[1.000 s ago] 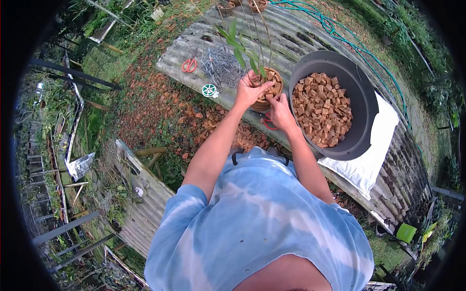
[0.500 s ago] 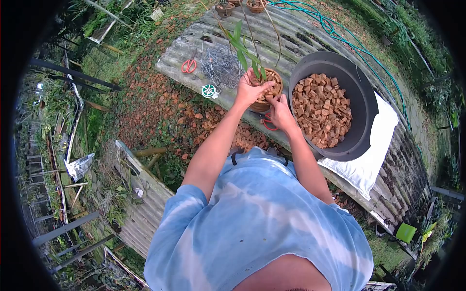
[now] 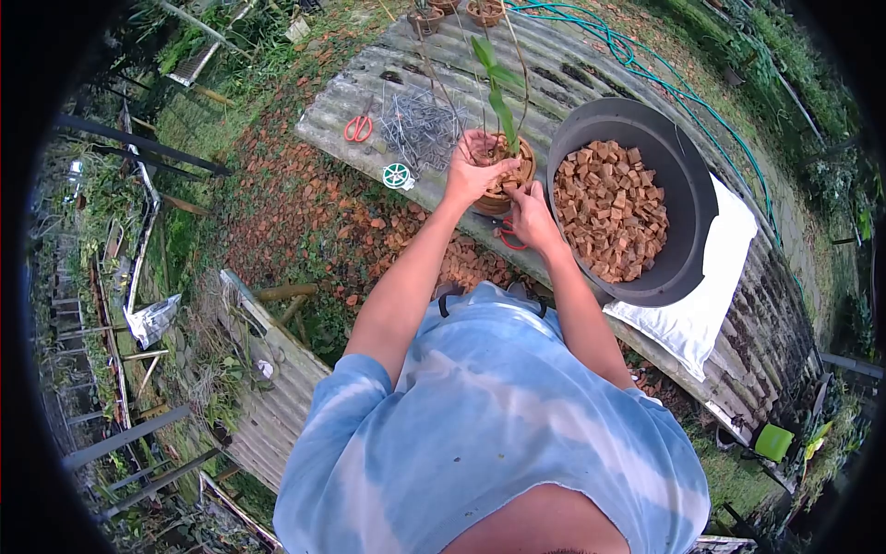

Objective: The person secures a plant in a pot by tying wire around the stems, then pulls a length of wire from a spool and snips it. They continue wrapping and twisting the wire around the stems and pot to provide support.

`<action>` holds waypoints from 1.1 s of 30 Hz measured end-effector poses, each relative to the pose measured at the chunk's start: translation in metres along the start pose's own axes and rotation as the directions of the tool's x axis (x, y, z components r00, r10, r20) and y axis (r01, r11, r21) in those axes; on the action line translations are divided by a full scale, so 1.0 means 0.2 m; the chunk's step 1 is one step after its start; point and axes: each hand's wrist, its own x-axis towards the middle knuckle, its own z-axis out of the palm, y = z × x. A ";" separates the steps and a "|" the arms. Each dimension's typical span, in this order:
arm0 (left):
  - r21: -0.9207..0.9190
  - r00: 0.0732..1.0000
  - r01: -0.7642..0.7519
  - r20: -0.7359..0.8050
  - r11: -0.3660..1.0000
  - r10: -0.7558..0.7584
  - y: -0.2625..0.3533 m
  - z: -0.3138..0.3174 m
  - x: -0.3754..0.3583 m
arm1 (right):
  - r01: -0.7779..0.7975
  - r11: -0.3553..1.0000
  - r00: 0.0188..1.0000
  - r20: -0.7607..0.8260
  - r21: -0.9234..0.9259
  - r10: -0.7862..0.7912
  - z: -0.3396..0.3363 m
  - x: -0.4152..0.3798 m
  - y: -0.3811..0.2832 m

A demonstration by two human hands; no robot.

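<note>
A leafy green plant point(image 3: 499, 88) stands in a round clay pot point(image 3: 492, 205) filled with brown chunks, with thin stalks or wires rising beside it. My left hand point(image 3: 474, 172) is closed around the pot's left rim, its thumb reaching over the chunks. At the near right rim, my right hand point(image 3: 532, 220) has its fingertips pinched together among the chunks; what lies between them is hidden. Close to the right is a large black tub point(image 3: 688, 198) with brown husk-like chunks point(image 3: 614, 208). Red-handled scissors point(image 3: 510, 236) lie partly hidden below the pot.
On the corrugated sheet point(image 3: 346, 92) lie other red-handled scissors point(image 3: 358, 127), a pile of metal wire pieces point(image 3: 420, 129) and a green-and-white spool point(image 3: 398, 176). A white sack point(image 3: 688, 323) sits under the tub. Several small pots point(image 3: 484, 13) and a green hose point(image 3: 637, 55) are farther back.
The plant's leaves have swung right and now stand more upright over the pot. My left fingers have curled slightly at the rim; my right hand has barely moved.
</note>
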 end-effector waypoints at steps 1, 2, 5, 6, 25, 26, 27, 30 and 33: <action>0.017 1.000 0.000 -0.007 1.000 0.000 0.00 0.00 0.00 | -0.006 1.000 1.000 0.005 0.001 0.006 0.00 0.00 -0.01; -0.020 1.000 0.013 0.001 1.000 -0.013 0.00 -0.01 0.00 | -0.015 1.000 1.000 0.011 0.003 0.015 0.00 0.00 -0.01; -0.110 0.999 0.051 0.023 0.993 -0.049 0.03 0.00 0.01 | -0.037 0.999 0.999 0.025 0.000 0.037 -0.01 0.00 -0.02; -0.123 0.998 0.067 0.027 0.990 -0.064 0.03 0.00 0.02 | -0.042 0.999 0.999 0.021 0.010 0.041 -0.01 0.00 -0.02; -0.148 0.998 -0.062 -0.037 0.987 0.057 -0.01 0.05 0.01 | -0.047 0.996 0.977 -0.204 0.079 0.062 0.08 -0.05 -0.02; -0.074 0.998 -0.055 -0.039 0.996 0.052 -0.01 0.05 0.02 | -0.034 0.996 0.974 -0.219 0.082 0.051 0.09 -0.05 -0.01; 0.000 0.998 -0.049 -0.041 0.999 0.049 -0.03 0.04 0.03 | -0.040 0.996 0.973 -0.222 0.085 0.058 0.09 -0.06 -0.01; -0.009 0.996 0.089 0.010 0.996 -0.088 -0.06 0.02 0.03 | -0.041 0.994 0.966 -0.252 0.100 0.065 0.09 -0.07 0.00; 0.000 0.984 0.151 0.093 0.989 -0.150 -0.07 -0.03 0.02 | -0.004 0.993 0.951 -0.306 0.114 0.039 0.11 -0.07 0.00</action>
